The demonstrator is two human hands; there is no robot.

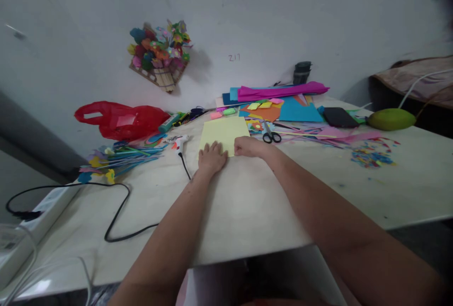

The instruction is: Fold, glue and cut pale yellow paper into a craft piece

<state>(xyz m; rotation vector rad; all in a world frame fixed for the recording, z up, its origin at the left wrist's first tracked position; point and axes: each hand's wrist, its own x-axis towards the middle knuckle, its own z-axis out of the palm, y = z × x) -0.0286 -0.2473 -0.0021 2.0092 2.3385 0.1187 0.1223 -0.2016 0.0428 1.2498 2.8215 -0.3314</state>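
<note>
A pale yellow sheet of paper (223, 129) lies flat on the table in front of me. My left hand (212, 158) rests on its lower left part, palm down with the fingers spread. At the sheet's lower right corner, my right hand (247, 147) is closed in a fist against the paper. What its fingers hold, if anything, is hidden. Scissors (271, 135) with dark handles lie just beyond the right hand. To the left of the sheet sits a white glue gun (180, 143), its black cord running toward me.
Paper flowers on stems (120, 158) and a red plastic bag (122, 119) lie left. Coloured sheets (299, 109), a black phone-like object (340, 117), a green mango-like fruit (391, 119) and paper scraps (372, 155) spread right. A power strip (44, 216) stands at the left edge.
</note>
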